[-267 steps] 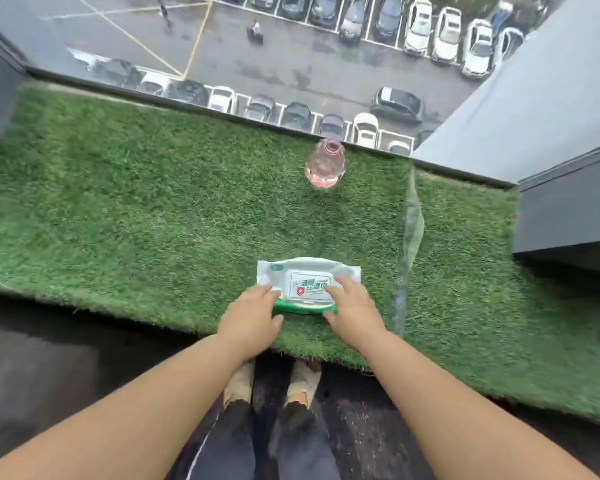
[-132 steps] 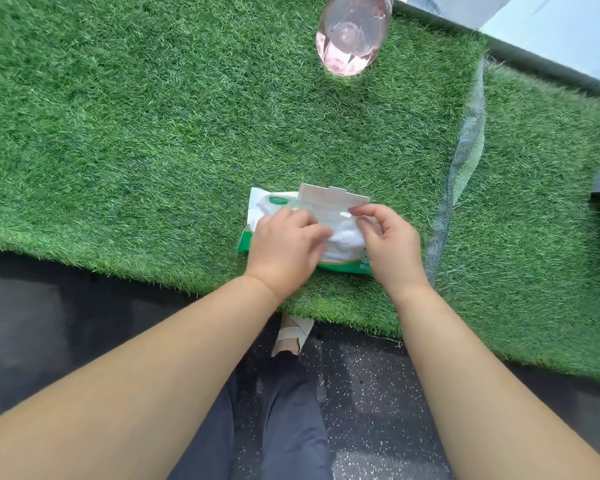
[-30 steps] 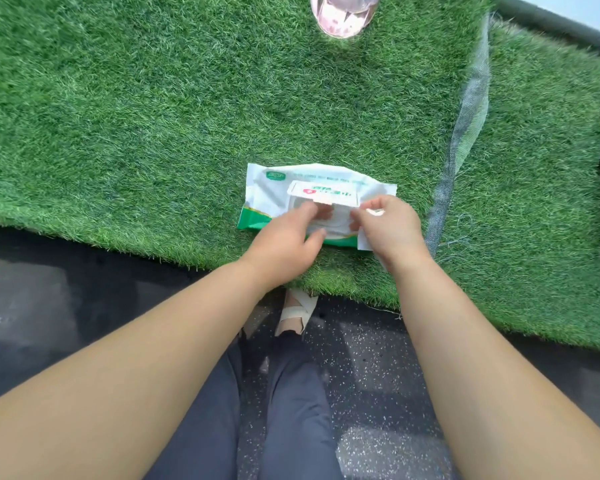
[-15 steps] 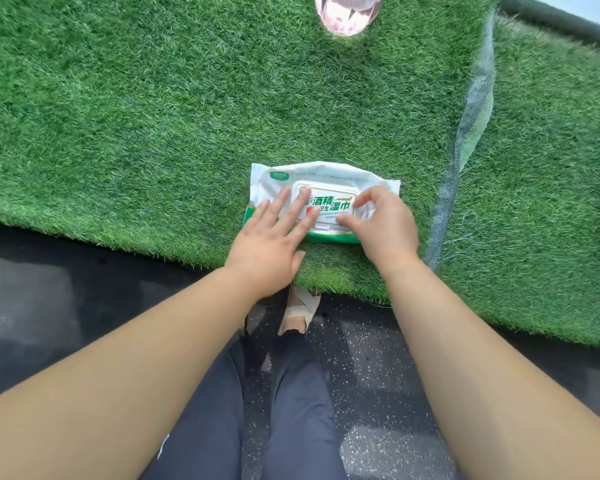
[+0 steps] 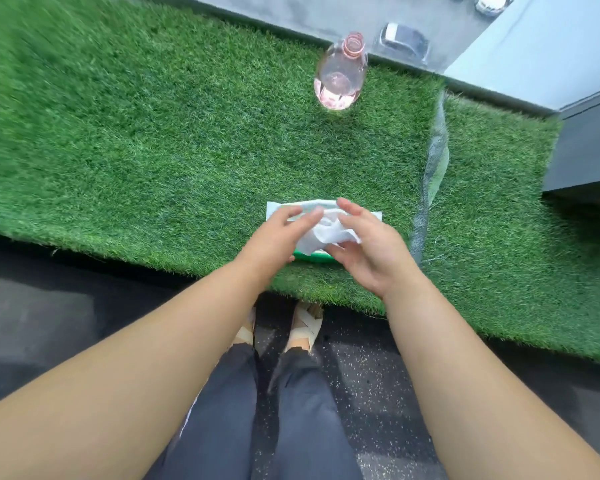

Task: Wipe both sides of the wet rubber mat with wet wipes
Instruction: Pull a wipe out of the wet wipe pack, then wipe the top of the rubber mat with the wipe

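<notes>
A crumpled white wet wipe (image 5: pixel 326 234) hangs between my two hands, just above the wipes pack (image 5: pixel 282 206). My right hand (image 5: pixel 373 252) grips the wipe's right side between thumb and fingers. My left hand (image 5: pixel 274 235) pinches its left edge with its fingertips; its thumb is hidden. The white and green pack lies near the front edge of the green grass-like mat (image 5: pixel 153 150) and is mostly covered by my hands.
A clear pink bottle (image 5: pixel 340 74) stands upright at the mat's far edge. A second green mat piece (image 5: pixel 499 230) adjoins on the right along a grey seam (image 5: pixel 430 181). A dark speckled floor (image 5: pixel 378 382) and my legs are below; a grey ledge (image 5: pixel 582 154) is at right.
My hands have lifted off the pack's lid and now hold a wipe between them. The view has tilted up, so the bottle and the far edge show again.
</notes>
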A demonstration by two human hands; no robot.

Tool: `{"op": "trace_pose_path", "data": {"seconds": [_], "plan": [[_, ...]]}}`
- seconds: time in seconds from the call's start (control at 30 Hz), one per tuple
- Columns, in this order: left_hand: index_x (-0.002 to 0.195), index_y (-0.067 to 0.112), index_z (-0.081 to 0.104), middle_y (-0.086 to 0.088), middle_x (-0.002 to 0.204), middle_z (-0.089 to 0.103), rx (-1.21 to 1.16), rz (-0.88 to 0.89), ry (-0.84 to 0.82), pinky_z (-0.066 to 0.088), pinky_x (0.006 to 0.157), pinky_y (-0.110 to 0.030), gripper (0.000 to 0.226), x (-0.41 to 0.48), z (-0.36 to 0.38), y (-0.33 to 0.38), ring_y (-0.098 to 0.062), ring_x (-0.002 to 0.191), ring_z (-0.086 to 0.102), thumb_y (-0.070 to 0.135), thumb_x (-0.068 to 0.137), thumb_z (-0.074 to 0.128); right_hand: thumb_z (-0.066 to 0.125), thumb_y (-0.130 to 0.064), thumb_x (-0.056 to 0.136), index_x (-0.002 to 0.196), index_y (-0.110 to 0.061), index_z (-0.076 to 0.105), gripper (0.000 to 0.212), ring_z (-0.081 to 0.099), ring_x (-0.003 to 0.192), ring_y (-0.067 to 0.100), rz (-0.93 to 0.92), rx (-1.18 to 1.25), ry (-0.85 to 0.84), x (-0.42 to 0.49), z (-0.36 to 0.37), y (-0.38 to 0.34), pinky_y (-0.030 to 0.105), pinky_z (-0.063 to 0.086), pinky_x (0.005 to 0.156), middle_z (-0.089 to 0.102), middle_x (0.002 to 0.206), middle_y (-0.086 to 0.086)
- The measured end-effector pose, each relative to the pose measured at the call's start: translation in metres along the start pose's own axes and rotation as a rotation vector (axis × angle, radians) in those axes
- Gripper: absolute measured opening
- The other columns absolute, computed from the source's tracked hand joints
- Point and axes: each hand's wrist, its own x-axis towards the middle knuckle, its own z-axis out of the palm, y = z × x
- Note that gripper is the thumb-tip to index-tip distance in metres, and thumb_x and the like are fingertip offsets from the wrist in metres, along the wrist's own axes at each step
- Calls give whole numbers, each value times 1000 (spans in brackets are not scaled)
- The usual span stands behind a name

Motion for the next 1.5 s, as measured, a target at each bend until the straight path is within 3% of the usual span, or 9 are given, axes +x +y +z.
{"op": "trace_pose_path", "data": {"seconds": [0.13, 0.23, 0.37, 0.57, 0.67, 0.73, 1.07, 1.27, 1.5], "plan": [[96, 25, 66, 12, 80, 71, -224, -29, -85, 51, 69, -27, 14, -61, -31, 29, -8, 73, 66, 32, 84, 67, 36, -5, 96, 110, -15, 49, 22, 65, 90, 21, -46, 170, -237, -63, 44, -18, 37, 47, 89, 68, 109, 7], [89, 17, 65, 9, 67, 67, -239, 92, 62, 48, 54, -17, 8, -111, -59, 43, -2, 55, 58, 20, 83, 70, 42, 3, 92, 112, -18, 53, 30, 64, 90, 20, -170, -145, -293, -104, 72, -24, 34, 48, 86, 68, 110, 6], [87, 16, 65, 4, 76, 70, -209, 227, 204, 52, 60, -19, 2, -187, -85, 45, -7, 69, 63, 14, 85, 67, 62, 5, 80, 99, -30, 61, 39, 63, 86, 17, -282, -846, -394, -152, 97, -31, 33, 54, 77, 66, 100, 7], [99, 11, 64, -11, 101, 68, -248, 368, 442, 51, 88, -41, 29, -299, -72, 13, -26, 93, 65, 3, 72, 72, 67, -30, 84, 81, -20, 65, 10, 56, 60, 2, -367, -1171, -591, -213, 132, -14, 17, 43, 58, 65, 72, -6], [116, 14, 52, -13, 110, 63, -640, 312, 621, 51, 89, -41, 55, -339, -56, -16, -25, 94, 63, 3, 66, 70, 60, -28, 89, 87, -12, 66, 18, 55, 63, 8, -371, -1141, -685, -244, 141, 15, 22, 42, 58, 65, 74, -3], [116, 16, 54, -8, 103, 68, -827, 253, 601, 50, 89, -38, 41, -365, -51, -43, -19, 87, 66, 9, 80, 72, 57, -27, 91, 89, -16, 67, 15, 61, 67, 5, -329, -1115, -747, -263, 148, 41, 17, 46, 60, 70, 77, -6], [112, 10, 62, -10, 103, 71, -1172, 260, 917, 54, 70, -31, 20, -478, -41, -197, -21, 90, 68, 10, 98, 48, 57, -23, 91, 93, -10, 63, 15, 66, 82, 25, -14, -1082, -810, -348, 175, 202, 40, 53, 76, 70, 93, 12], [94, 6, 58, -15, 89, 64, -1376, 87, 1207, 50, 78, -43, 12, -538, -35, -283, -30, 86, 62, 7, 93, 46, 54, -18, 93, 91, -13, 49, 8, 60, 76, 19, 91, -1214, -1029, -411, 163, 303, 35, 50, 66, 59, 85, 6], [96, 9, 61, -10, 92, 71, -1214, 241, 1131, 54, 70, -31, 24, -592, -58, -336, -20, 77, 69, 6, 76, 75, 52, -33, 88, 85, -17, 46, 17, 43, 65, 5, -325, -1401, -981, -447, 183, 367, 16, 38, 54, 48, 75, -9]]}}
